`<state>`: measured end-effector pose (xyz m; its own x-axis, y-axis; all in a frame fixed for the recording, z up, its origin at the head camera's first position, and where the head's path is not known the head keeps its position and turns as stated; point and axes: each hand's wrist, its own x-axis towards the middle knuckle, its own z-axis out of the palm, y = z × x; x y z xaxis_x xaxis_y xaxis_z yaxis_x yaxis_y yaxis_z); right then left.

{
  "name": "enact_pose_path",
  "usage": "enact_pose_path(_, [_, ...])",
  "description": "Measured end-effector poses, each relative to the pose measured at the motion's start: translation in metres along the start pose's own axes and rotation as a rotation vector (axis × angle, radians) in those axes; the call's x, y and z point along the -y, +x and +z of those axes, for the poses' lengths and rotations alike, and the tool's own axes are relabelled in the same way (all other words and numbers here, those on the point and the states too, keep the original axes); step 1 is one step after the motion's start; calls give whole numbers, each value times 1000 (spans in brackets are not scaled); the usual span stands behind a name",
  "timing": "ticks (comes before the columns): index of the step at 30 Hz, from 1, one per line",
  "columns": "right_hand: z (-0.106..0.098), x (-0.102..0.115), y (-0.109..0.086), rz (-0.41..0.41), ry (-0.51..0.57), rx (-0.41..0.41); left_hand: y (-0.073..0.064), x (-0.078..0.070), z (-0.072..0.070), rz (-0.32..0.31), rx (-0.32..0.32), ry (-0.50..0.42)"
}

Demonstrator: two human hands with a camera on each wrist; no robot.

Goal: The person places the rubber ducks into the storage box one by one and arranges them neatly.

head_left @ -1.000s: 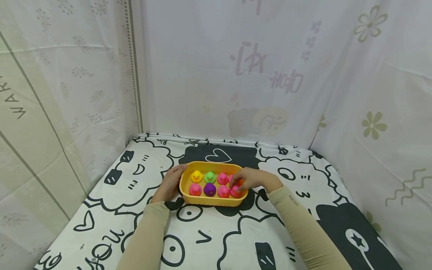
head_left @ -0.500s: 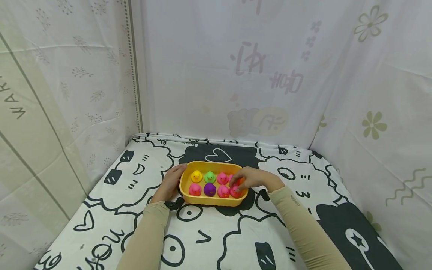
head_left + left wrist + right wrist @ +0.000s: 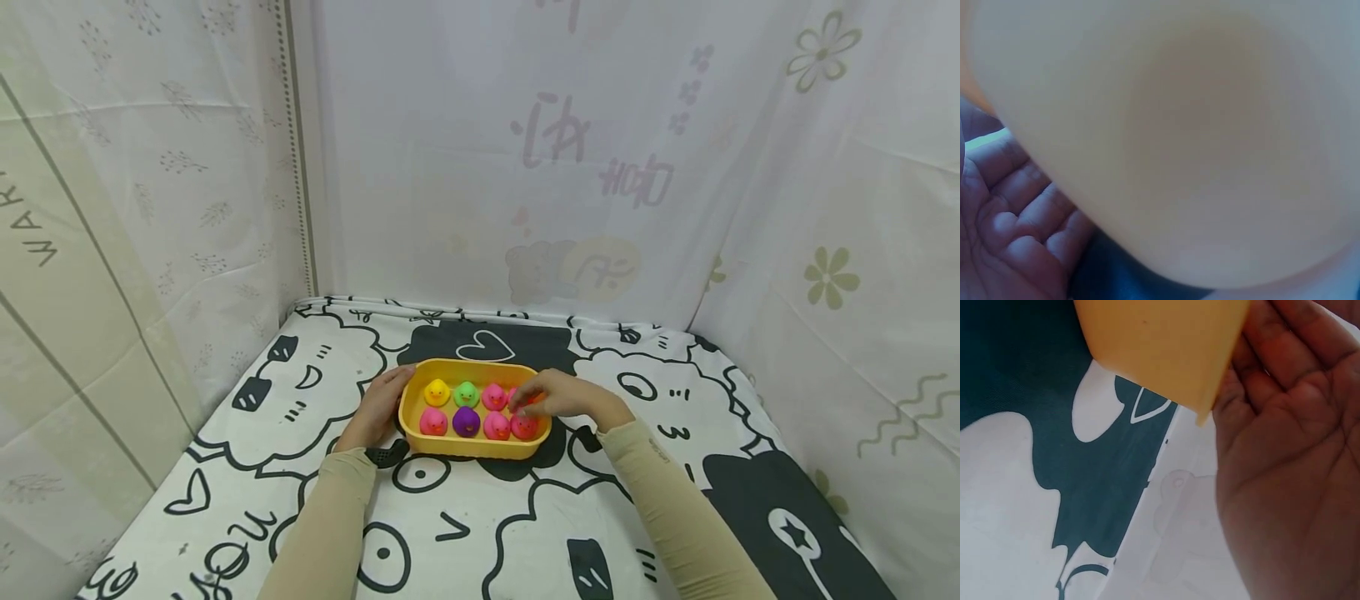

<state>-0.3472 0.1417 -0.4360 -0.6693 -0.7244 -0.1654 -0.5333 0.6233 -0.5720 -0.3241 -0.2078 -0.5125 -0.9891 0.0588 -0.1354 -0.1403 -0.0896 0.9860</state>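
A yellow tray (image 3: 472, 450) holds several small toy ducks in two rows. At the left end of the tray, my left hand (image 3: 378, 408) rests along the outer wall with its fingertips by the rim. My right hand (image 3: 558, 396) reaches over the right end. Its bent fingers and thumb are around a pink toy duck (image 3: 512, 395) in the back row, which they mostly hide. Just in front of the thumb sits another pink duck (image 3: 524, 427). A purple duck (image 3: 467, 422), a green duck (image 3: 467, 394) and a yellow duck (image 3: 437, 392) stand farther left.
Black-and-white cartoon cloth (image 3: 450, 533) covers the table under the tray. A pale printed curtain (image 3: 465, 167) hangs behind it, with more curtains at both sides. Close up, the tray wall (image 3: 1210, 156) fills most of the left wrist view.
My right thumb has lifted off the front pink duck and drawn up toward the fingers, so more of that duck shows. The left hand and the tray have stayed in place.
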Motion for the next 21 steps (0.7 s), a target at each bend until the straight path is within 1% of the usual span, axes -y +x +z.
enact_pose_path(6, [7, -6, -5, -71, -1, -107, -1, 0, 1, -18, -8, -21])
enact_pose_path(9, [9, -9, -8, -68, 5, -156, -1, -1, 3, -28, -8, -29])
enact_pose_path(13, [12, -12, -11, -55, 7, -217, 0, -4, 5, -45, -10, -4])
enact_pose_path(16, [15, -14, -13, -65, -7, -250, -1, -5, 7, -83, -1, 9])
enact_pose_path(18, [17, -15, -14, -81, -22, -263, -3, -7, 7, -105, 11, 29])
enact_pose_path(19, [17, -16, -15, -88, -32, -270, -4, -8, 6, -106, 15, 59])
enact_pose_path(20, [18, -16, -15, -97, -47, -280, -5, -10, 5, -98, 15, 116])
enact_pose_path(21, [18, -16, -16, -103, -58, -290, -7, -12, 4, -73, 22, 193])
